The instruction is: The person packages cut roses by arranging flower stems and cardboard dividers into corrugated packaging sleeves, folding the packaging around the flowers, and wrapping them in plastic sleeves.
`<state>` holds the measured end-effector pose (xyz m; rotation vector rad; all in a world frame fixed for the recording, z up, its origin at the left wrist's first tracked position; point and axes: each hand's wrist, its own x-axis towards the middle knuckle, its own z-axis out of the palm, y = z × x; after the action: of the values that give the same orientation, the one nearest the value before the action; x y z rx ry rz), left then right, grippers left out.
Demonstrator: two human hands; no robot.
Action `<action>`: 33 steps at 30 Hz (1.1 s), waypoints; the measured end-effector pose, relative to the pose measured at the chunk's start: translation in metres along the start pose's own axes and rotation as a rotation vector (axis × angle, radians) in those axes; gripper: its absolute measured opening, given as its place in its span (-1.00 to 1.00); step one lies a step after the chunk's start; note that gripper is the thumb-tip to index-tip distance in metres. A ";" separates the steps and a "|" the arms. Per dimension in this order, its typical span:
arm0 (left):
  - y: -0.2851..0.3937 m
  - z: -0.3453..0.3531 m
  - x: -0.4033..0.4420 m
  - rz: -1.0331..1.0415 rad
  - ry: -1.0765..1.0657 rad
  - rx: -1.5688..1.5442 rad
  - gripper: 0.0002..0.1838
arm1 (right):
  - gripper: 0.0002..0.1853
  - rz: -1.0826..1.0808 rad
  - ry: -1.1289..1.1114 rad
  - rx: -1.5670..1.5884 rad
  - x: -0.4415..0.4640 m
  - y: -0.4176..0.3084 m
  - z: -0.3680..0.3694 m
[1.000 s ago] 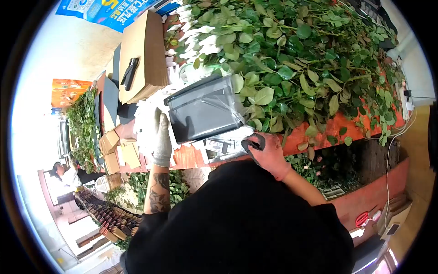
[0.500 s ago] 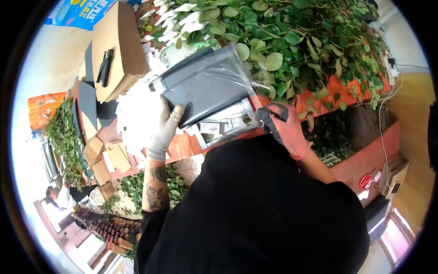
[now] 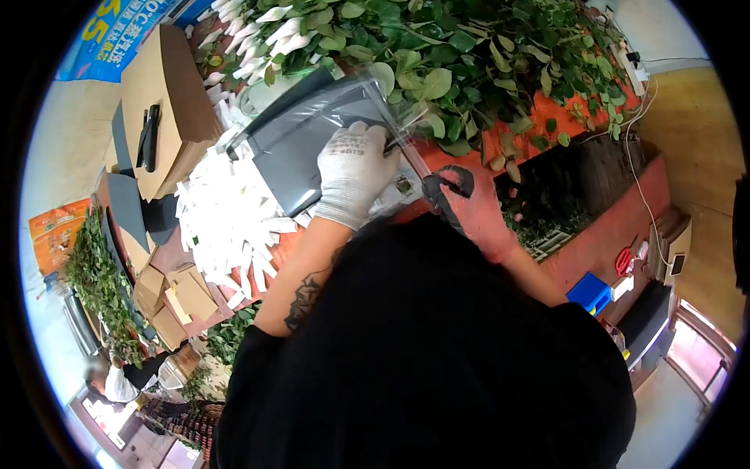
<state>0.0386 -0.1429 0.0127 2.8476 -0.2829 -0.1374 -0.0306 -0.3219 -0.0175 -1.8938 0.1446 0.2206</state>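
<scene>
A stack of dark grey sheets (image 3: 293,168) lies on the worktable under clear plastic film (image 3: 363,87). My left hand (image 3: 355,172), in a white knit glove, rests over the sheets near their right side. Its fingers are curled and their tips are hidden. Just to the right, my right hand (image 3: 473,207) wears a red glove with black fingertips. Its fingers are pinched together at the lower end of the film's edge strip. Part of a printed surface shows beneath, between both hands.
White foam sleeves (image 3: 234,203) are heaped to the left. Leafy stems (image 3: 469,70) cover the back of the red table (image 3: 539,117). A cardboard stack (image 3: 160,102) carries a black stapler-like tool (image 3: 148,138). Red-handled scissors (image 3: 623,262) lie at right. Another person (image 3: 117,383) is at lower left.
My left hand has moved right from the stack's left edge onto the sheets, and its fingers have curled. My right hand stays pinched at the film's edge. The camera view has shifted.
</scene>
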 end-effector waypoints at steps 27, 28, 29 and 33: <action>-0.011 -0.033 -0.006 0.115 -0.096 -0.337 -0.72 | -0.35 -0.149 -0.038 -0.816 0.079 0.110 0.068; -0.021 -0.040 -0.011 0.123 -0.013 -0.471 -0.72 | -0.38 -0.382 0.367 -0.879 0.076 0.099 0.071; -0.035 -0.049 -0.013 0.170 -0.016 -0.505 -0.70 | -0.42 -0.246 0.214 -0.849 0.074 0.077 0.059; -0.091 -0.062 -0.046 0.239 0.010 0.071 -0.46 | -0.51 0.009 -0.278 -0.550 0.041 0.024 0.001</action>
<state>0.0174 -0.0311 0.0493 2.8548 -0.6341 -0.0650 0.0043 -0.3288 -0.0493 -2.3800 -0.1094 0.5727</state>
